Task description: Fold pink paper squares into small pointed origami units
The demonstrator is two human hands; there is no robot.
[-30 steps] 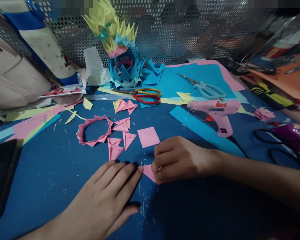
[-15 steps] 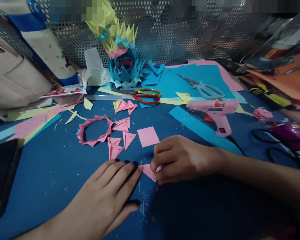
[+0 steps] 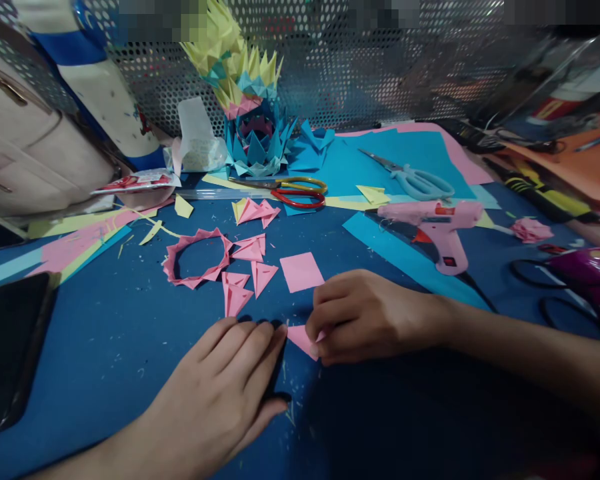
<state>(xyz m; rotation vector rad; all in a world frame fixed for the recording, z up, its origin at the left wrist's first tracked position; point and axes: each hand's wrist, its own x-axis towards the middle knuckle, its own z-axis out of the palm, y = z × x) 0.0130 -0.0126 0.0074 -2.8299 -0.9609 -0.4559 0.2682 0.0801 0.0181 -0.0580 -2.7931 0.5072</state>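
Note:
My right hand (image 3: 363,319) has its fingers closed on a folded pink paper piece (image 3: 301,339) on the blue table. Flat on the table lies my left hand (image 3: 220,383), palm down, its thumb apart and its index fingertip at the piece's left corner. Just beyond my right hand is a pink paper square (image 3: 301,272). A zigzag pink paper ring (image 3: 197,259) lies farther left, with folded pink triangles (image 3: 263,277) beside it.
Red-and-yellow scissors (image 3: 297,192), blue scissors (image 3: 417,181) and a pink glue gun (image 3: 443,230) lie farther back. A spiky paper model (image 3: 257,143) stands by the perforated metal panel. A phone (image 3: 15,350) lies at the left, a purple object (image 3: 587,273) at the right.
The whole view has shifted slightly, so things appear a little farther right. Both hands keep nearly the same pose around the folded pink piece.

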